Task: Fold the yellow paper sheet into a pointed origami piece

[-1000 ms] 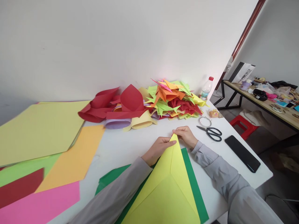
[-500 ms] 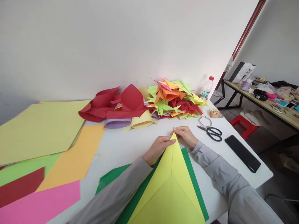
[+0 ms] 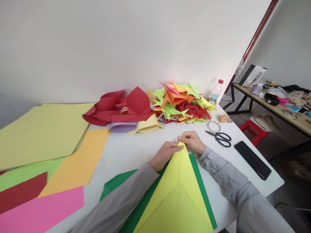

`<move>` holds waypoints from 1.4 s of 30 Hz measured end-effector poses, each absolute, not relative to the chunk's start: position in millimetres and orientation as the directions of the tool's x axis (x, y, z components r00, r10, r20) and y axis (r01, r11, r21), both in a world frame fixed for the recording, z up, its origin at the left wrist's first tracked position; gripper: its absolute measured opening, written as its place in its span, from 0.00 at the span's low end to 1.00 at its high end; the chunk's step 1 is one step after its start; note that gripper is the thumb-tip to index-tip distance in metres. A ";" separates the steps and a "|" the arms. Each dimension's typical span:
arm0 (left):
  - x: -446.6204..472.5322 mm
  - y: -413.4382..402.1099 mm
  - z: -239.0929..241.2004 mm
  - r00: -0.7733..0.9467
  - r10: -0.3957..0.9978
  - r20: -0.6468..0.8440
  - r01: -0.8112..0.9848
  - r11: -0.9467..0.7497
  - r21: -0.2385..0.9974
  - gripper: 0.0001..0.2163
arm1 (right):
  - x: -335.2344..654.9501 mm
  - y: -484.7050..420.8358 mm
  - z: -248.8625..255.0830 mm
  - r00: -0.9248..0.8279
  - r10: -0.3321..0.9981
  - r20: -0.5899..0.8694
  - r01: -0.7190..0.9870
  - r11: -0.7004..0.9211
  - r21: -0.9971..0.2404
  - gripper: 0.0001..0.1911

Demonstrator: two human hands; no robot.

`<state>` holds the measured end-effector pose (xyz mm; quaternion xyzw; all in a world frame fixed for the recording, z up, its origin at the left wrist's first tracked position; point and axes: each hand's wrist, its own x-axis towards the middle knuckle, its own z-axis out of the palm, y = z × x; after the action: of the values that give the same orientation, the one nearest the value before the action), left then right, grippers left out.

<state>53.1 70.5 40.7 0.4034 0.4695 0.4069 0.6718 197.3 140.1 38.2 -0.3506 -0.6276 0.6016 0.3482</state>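
A folded sheet of yellow paper (image 3: 178, 200) narrows to a point at its far end, with creases meeting near its middle. My left hand (image 3: 165, 155) pinches the left edge just below the tip, its thumb lying on top. At the tip itself, my right hand (image 3: 191, 141) has thumb and fingers closed on the paper. Beneath the yellow sheet lies green paper (image 3: 202, 189), showing on both sides. Black-handled scissors (image 3: 220, 137) rest to the right of my right hand, beside a thin ring (image 3: 213, 126).
Coloured sheets (image 3: 75, 165) and a large pale-yellow stack (image 3: 43, 132) cover the left side. Along the wall sit rolled red paper shapes (image 3: 137, 105) and a pile of folded paper stars (image 3: 179, 100). A bottle (image 3: 215, 92), a wrapped snack (image 3: 223, 117) and a black phone (image 3: 252, 159) are on the right.
My right thumb and fingers have shifted slightly left over the tip, which now looks blunter and more covered. My left hand keeps nearly the same place.
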 end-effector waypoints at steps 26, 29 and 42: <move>41.3 83.2 38.7 -0.039 0.979 -0.202 -0.320 0.180 0.930 0.17 | 193.4 128.5 42.6 -0.659 0.746 -0.096 0.134 -0.009 -0.991 0.24; 41.2 83.4 40.1 -0.055 0.980 -0.191 -0.319 0.164 0.933 0.17 | 192.7 125.4 44.9 -0.659 0.746 -0.098 0.121 -0.024 -0.992 0.23; 40.0 81.6 46.4 -0.069 0.993 -0.097 -0.237 0.078 0.968 0.15 | 188.4 115.6 38.4 -0.620 0.777 -0.113 0.035 -0.117 -0.992 0.19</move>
<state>40.0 81.6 46.4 0.3946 0.4789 0.5526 0.5564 188.4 115.6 38.4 -0.3361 -0.6035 0.6676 0.2779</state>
